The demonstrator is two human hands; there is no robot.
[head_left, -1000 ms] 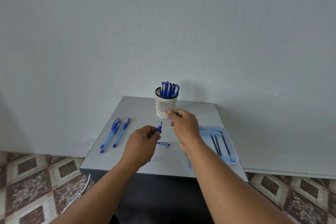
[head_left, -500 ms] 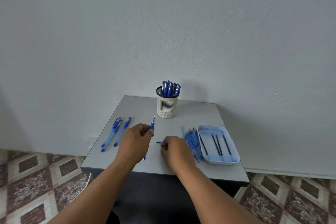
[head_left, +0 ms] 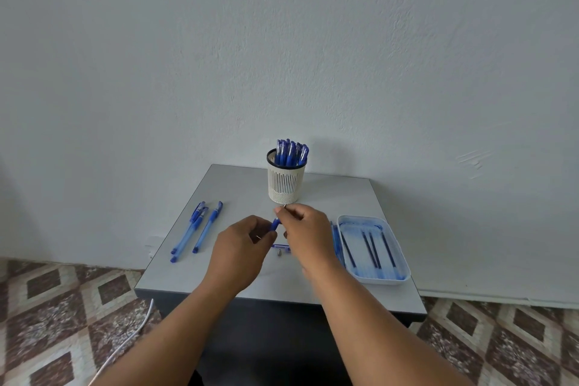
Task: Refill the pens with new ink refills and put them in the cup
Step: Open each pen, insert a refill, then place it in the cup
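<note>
My left hand [head_left: 239,243] grips a blue pen barrel [head_left: 275,224] above the middle of the grey table [head_left: 244,185]. My right hand [head_left: 302,226] pinches a small metal pen tip [head_left: 284,205] at the barrel's upper end. A blue pen cap and a small metal part [head_left: 279,250] lie on the table just below the hands. The white slotted cup [head_left: 285,180] stands behind, holding several blue capped pens [head_left: 291,153]. Three blue pens [head_left: 197,229] lie at the left. The white tray [head_left: 395,279] at the right holds several dark refills [head_left: 371,249].
A row of blue pen parts [head_left: 336,240] lies along the tray's left side, partly hidden by my right wrist. The table stands against a white wall [head_left: 282,41]. A white cable [head_left: 125,345] runs over the patterned floor tiles at the lower left.
My right hand rose from the table by the cap up to the top of the barrel. My left hand kept hold of the pen and tilted it towards the right.
</note>
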